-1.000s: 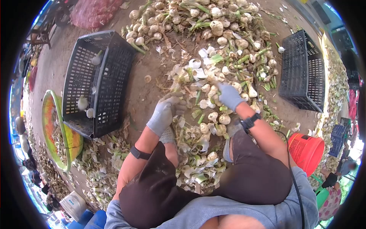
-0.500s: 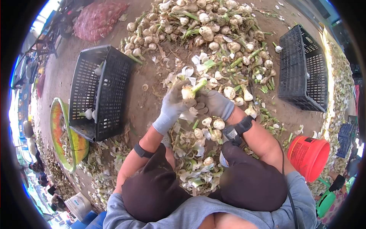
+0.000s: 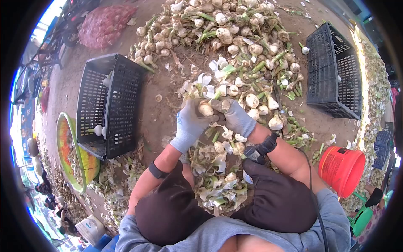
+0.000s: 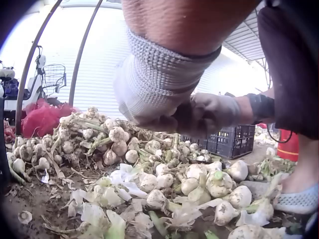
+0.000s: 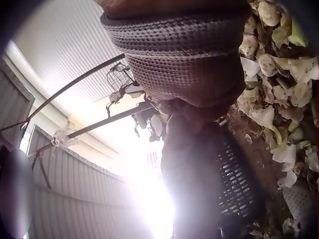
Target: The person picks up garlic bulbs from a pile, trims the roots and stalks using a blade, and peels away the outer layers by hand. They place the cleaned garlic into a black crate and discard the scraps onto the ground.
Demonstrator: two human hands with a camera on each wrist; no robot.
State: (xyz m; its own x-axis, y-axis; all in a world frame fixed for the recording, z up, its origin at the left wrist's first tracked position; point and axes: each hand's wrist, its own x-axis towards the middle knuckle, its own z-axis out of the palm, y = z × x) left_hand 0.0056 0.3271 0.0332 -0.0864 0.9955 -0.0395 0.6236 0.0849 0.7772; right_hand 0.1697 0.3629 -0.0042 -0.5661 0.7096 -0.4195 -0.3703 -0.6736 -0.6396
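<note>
In the head view my gloved left hand (image 3: 189,126) grips a garlic bulb (image 3: 205,109) above the littered ground between my knees. My gloved right hand (image 3: 240,118) meets it from the other side, its curled fingers and thumb pinching the bulb's stalk end. Both hands also show in the left wrist view, the left hand (image 4: 149,89) in front of the right hand (image 4: 217,108), and the bulb is hidden there. Dark shadow hides the fingers of the right hand (image 5: 184,74) in the right wrist view. Just beyond the hands lie loose garlic bulbs (image 3: 252,101) and papery skins.
A big heap of garlic (image 3: 218,33) rises ahead. A black crate (image 3: 126,105) with a few bulbs inside stands left, another black crate (image 3: 323,69) right. Nearby are a yellow-green basket (image 3: 90,161), a red bucket (image 3: 341,171) and a pink mesh sack (image 3: 105,26).
The right hand reached into the loose garlic, then came back to the left hand. A garlic bulb with a green stalk is now held between both hands, the stalk covered by the right fingers.
</note>
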